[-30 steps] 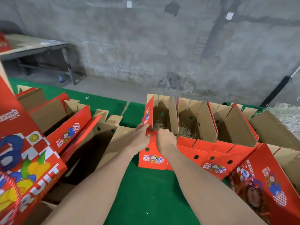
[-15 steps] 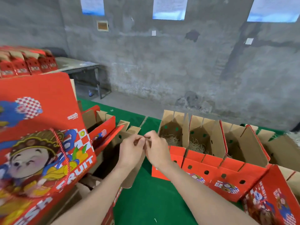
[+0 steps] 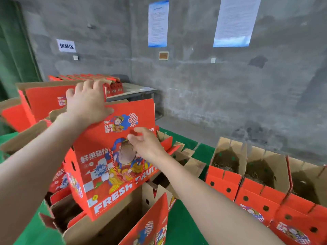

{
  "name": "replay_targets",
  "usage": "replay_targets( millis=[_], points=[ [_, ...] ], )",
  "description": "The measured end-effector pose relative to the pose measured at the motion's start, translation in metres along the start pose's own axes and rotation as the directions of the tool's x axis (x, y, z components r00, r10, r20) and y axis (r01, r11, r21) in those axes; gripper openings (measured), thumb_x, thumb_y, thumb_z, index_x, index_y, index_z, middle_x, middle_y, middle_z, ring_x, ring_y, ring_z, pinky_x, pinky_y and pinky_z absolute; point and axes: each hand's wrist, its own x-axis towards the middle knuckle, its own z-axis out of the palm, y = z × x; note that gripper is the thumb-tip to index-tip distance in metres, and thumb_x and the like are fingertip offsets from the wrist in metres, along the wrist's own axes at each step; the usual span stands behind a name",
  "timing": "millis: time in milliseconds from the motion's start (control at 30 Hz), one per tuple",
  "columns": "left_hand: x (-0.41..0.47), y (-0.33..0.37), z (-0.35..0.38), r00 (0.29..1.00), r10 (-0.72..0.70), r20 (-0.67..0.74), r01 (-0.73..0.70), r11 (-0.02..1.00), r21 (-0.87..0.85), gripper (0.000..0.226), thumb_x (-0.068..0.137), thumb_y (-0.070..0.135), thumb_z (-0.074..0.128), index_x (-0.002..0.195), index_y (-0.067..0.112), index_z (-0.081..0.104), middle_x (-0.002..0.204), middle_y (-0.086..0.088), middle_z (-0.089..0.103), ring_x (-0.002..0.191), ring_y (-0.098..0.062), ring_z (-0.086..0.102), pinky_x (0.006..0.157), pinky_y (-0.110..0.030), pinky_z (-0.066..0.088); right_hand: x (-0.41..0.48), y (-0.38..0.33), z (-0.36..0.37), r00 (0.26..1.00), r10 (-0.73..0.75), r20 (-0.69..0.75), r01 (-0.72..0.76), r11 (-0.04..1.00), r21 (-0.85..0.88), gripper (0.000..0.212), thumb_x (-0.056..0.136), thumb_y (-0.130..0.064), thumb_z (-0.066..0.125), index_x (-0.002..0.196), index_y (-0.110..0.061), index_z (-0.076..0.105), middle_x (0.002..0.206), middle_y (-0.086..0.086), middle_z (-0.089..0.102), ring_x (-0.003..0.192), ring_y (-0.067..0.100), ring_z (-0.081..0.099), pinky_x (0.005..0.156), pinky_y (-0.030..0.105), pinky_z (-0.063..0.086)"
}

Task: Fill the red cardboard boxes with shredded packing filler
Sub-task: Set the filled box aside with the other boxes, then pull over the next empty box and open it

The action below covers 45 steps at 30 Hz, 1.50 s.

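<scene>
head view is showing a green bench [image 3: 184, 227] crowded with red cartons. the largest one, a printed box [image 3: 95, 138], is standing tilted at the left among others with their flaps hanging open. to the right, well apart from it, a row of open boxes [image 3: 223, 175] is sitting side by side, and the first two are already holding some filler [image 3: 221, 165] at the bottom.

the left hand [image 3: 88, 103] is gripping the box at its top corner, with the thumb lying on the printed face and the fingers [image 3: 88, 84] spreading over the edge. the right hand [image 3: 146, 144] is hovering at the face, just above the red cord [image 3: 113, 163]. its fingers are loosely curling and the thumb and forefinger are nearly meeting. i cannot tell whether they are pinching anything or touching the card.

the box is looking empty, so it is probably light. its panels are likely stiff but giving way at the creases and flaps. taking it by the top edge or both side walls is probably safer than by a loose flap, and the thin cord is likely swinging the load.

the filler is looking wispy, springy and tangled. it is probably weighing almost nothing, shedding strands and clinging in clumps. taking a loose handful and pressing it down into a box seems the way.
</scene>
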Motion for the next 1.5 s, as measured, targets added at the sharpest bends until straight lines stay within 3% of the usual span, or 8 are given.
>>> replay_targets(
  millis=[100, 367, 633, 833, 1133, 1267, 1333, 1500],
  points=[
    [0.001, -0.013, -0.025, 0.916, -0.008, 0.401, -0.001, 1.0, 0.021, 0.052, 0.069, 0.03, 0.079, 0.112, 0.004, 0.065, 0.104, -0.018, 0.065, 0.097, -0.034, 0.059, 0.085, -0.04, 0.049, -0.006, -0.009, 0.002, 0.958, 0.259, 0.124, -0.283, 0.928, 0.244, 0.066, 0.09, -0.05, 0.05, 0.141, -0.014, 0.028, 0.131, 0.015, 0.047, 0.095, 0.031, 0.064, 0.072, 0.037, 0.057],
    [-0.065, 0.069, -0.061, 0.867, 0.481, -0.126, -0.408, 0.833, 0.372, 0.017, 0.087, 0.033, 0.059, 0.096, 0.02, 0.067, 0.084, -0.01, 0.066, 0.079, -0.033, 0.065, 0.056, -0.028, 0.034, -0.037, -0.046, -0.102, 0.947, 0.297, 0.12, -0.228, 0.362, 0.904, 0.096, 0.061, -0.072, 0.065, 0.13, -0.012, 0.038, 0.122, 0.032, 0.047, 0.104, 0.053, 0.051, 0.073, 0.063, 0.048],
    [-0.126, 0.144, -0.084, 0.563, 0.767, -0.31, -0.781, 0.615, 0.103, 0.014, 0.088, 0.014, 0.057, 0.098, 0.016, 0.066, 0.086, -0.009, 0.065, 0.085, -0.034, 0.063, 0.063, -0.037, 0.047, -0.18, -0.031, -0.275, 0.833, 0.5, -0.236, -0.078, 0.529, 0.845, 0.104, 0.056, -0.061, 0.072, 0.13, -0.002, 0.032, 0.127, 0.036, 0.041, 0.098, 0.06, 0.053, 0.081, 0.069, 0.043],
    [-0.199, 0.191, -0.055, 0.162, 0.913, -0.374, -0.98, 0.194, 0.049, 0.009, 0.066, -0.002, 0.071, 0.07, 0.006, 0.068, 0.058, -0.01, 0.057, 0.054, -0.029, 0.059, 0.045, -0.032, 0.048, -0.304, 0.028, -0.3, 0.653, 0.659, -0.373, -0.458, 0.736, 0.498, 0.03, 0.082, -0.02, 0.066, 0.11, -0.014, 0.054, 0.103, 0.012, 0.053, 0.088, 0.048, 0.054, 0.059, 0.061, 0.051],
    [-0.318, 0.196, 0.025, -0.117, 0.851, 0.512, -0.975, 0.001, -0.223, 0.035, 0.098, 0.04, 0.033, 0.107, 0.018, 0.059, 0.107, -0.001, 0.059, 0.1, -0.023, 0.056, 0.081, -0.032, 0.042, -0.435, 0.133, -0.206, 0.519, 0.696, -0.496, -0.681, 0.687, 0.252, 0.023, 0.092, 0.002, 0.038, 0.093, -0.015, 0.055, 0.088, 0.005, 0.056, 0.091, 0.022, 0.055, 0.078, 0.044, 0.051],
    [-0.367, 0.202, 0.05, -0.224, 0.704, 0.674, -0.864, 0.177, -0.472, 0.038, 0.095, 0.041, 0.042, 0.078, 0.011, 0.056, 0.088, -0.014, 0.06, 0.083, -0.029, 0.054, 0.08, -0.041, 0.045, -0.482, 0.155, -0.189, 0.486, 0.8, -0.35, -0.866, 0.494, -0.073, 0.023, 0.084, 0.007, 0.041, 0.069, -0.007, 0.05, 0.063, 0.004, 0.047, 0.054, 0.014, 0.05, 0.045, 0.023, 0.041],
    [-0.376, 0.213, 0.054, -0.209, 0.775, 0.596, -0.671, 0.329, -0.664, 0.039, 0.096, 0.045, 0.04, 0.073, 0.017, 0.054, 0.085, -0.011, 0.062, 0.081, -0.024, 0.056, 0.083, -0.041, 0.046, -0.495, 0.161, -0.186, 0.5, 0.805, -0.319, -0.86, 0.418, -0.294, 0.012, 0.088, -0.006, 0.047, 0.079, -0.005, 0.055, 0.068, 0.003, 0.052, 0.07, 0.021, 0.058, 0.053, 0.023, 0.041],
    [-0.382, 0.261, 0.073, 0.298, 0.906, 0.301, -0.695, 0.423, -0.582, 0.056, 0.093, 0.042, 0.048, 0.143, 0.02, 0.034, 0.143, -0.002, 0.036, 0.13, -0.019, 0.034, 0.109, -0.037, 0.029, -0.507, 0.18, -0.17, 0.596, 0.661, -0.455, -0.79, 0.384, -0.478, 0.031, 0.092, -0.026, 0.049, 0.107, -0.001, 0.059, 0.105, 0.016, 0.064, 0.099, 0.031, 0.061, 0.081, 0.034, 0.049]
  ],
)
